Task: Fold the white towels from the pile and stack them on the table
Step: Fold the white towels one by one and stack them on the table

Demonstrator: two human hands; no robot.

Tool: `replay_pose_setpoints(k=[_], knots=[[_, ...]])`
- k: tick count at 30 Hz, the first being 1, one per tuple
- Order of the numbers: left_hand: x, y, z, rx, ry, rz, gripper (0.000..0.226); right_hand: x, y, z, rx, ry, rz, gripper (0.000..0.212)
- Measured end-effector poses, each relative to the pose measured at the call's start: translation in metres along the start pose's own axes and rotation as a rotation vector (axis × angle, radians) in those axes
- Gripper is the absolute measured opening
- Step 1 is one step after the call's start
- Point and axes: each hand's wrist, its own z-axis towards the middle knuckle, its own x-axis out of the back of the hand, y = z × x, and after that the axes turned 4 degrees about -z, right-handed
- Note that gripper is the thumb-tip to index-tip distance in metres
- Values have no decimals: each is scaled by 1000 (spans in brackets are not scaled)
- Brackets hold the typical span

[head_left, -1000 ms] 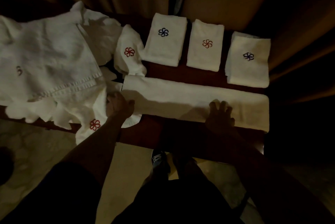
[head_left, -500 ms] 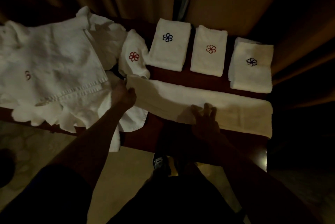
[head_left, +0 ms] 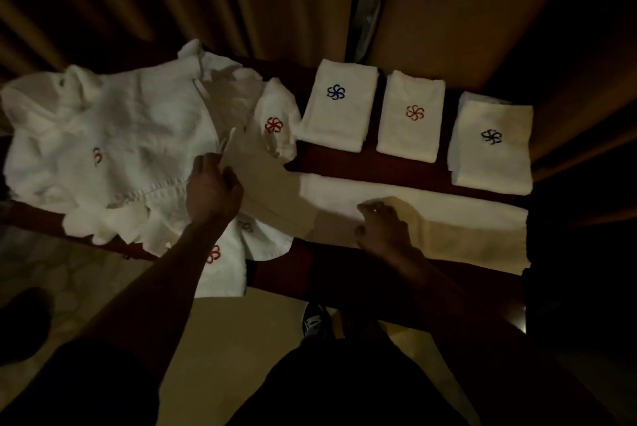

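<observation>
Three folded towels [head_left: 410, 136] are set in a row at the far edge of the surface [head_left: 379, 169], well beyond the fingers, so part of the work is judged done. Whether each is a stack of several cannot be told, though layers are shown at the rightmost. A large pile [head_left: 113, 136] is left unfolded just outside the left hand [head_left: 213, 193] and partly under it, so much is judged to remain. One towel [head_left: 465, 222], narrowed to a long strip, is being folded. Its left end is gripped in the curled left fingers [head_left: 206, 167] and raised off the surface. Its middle is pressed under the right hand [head_left: 384, 231], whose loosely bent fingers [head_left: 370, 210] are laid on it with nothing visibly gripped. The rest of the strip is stretched flat to the outer side of the right fingers
</observation>
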Motion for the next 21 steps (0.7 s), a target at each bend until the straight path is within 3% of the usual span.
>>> replay_pose_setpoints(k=[5,10,15,21], knots=[[-7,-1,-7,-75,-8,277,48,-13,8,3,-32,-145,-15,64],[-27,36,-11,-212,-17,270,44,0,33,-5,-60,62,228,58],[-79,77,-21,-404,-334,19,40,15,83,-20,-206,245,434,52],[-155,147,-55,-562,-603,-11,45,10,157,-55,-409,519,525,48]])
